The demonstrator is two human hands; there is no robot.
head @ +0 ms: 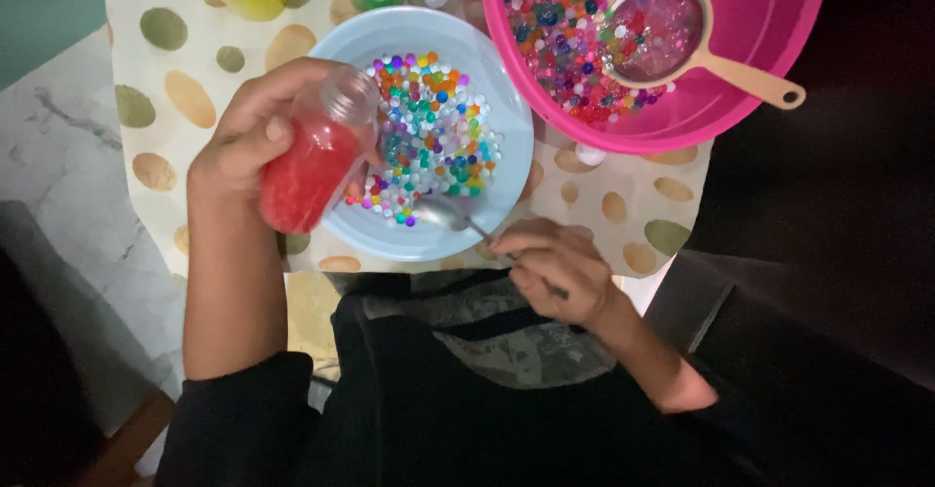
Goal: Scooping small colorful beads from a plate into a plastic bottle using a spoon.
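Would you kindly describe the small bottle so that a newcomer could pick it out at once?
Start at the pale blue bowl of mixed coloured beads. Over its left rim, the left hand tilts a small clear bottle. It alone is packed with only red beads, its mouth uncapped.

A pink basin (779,19) of mixed coloured beads holds a small strainer (672,29) with a beige handle. A spotted cloth (185,97) covers the marble table (58,166).

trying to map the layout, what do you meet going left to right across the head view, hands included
left hand → red-filled bottle → pale blue bowl of mixed beads → right hand holding a spoon → strainer in the pink basin
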